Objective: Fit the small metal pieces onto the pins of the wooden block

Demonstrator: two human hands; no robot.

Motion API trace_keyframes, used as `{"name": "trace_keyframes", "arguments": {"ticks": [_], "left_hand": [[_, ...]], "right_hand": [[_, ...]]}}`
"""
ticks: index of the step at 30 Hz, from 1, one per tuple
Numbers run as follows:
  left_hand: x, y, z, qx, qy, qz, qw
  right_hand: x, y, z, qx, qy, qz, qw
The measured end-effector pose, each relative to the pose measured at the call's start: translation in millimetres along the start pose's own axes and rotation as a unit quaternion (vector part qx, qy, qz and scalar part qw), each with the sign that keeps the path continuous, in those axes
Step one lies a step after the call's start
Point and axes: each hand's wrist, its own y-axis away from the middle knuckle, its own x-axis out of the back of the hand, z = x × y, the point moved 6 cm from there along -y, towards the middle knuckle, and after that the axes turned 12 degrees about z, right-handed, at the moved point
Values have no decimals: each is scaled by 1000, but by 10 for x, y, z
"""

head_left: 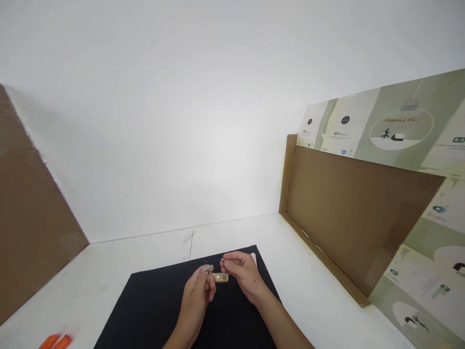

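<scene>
Right forearm (283, 325) and left hand (194, 301) close on a wooden block (220, 277)

Both arms angle in from the bottom of view, the right from about 5 o'clock and the left from about 7, so the hands meet just above the block. It lies flat near the far edge of a black mat (145, 310), with two round metal spots (224, 277) on top. The left fingers (208, 286) curl tightly, pinching a small shiny piece (207, 267) whose exact kind is hard to tell. The right fingers (232, 257) press together around a thin sliver (222, 261). Such fingertip pinches seem to suit parts this small, and the dark mat probably helps them show. A pink piece (253, 259) sits at 1 o'clock, just past the right hand.

The mat rests on a white tabletop (308, 257), with blurred orange pieces (54, 341) at 7 o'clock. Cardboard panels (36, 228) (348, 218) flank it at 9 and 3, printed posters (399, 121) rise at 2, and a white wall (163, 121) stands at 12.
</scene>
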Motion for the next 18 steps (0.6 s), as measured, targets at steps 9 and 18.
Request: {"name": "trace_keyframes", "arguments": {"ticks": [9, 18], "left_hand": [[-54, 19, -4, 4, -7, -25, 1000], [-61, 36, -58, 65, 54, -30, 996]], "right_hand": [[-30, 19, -22, 24, 25, -7, 999], [-8, 16, -17, 20, 37, 0, 999]]}}
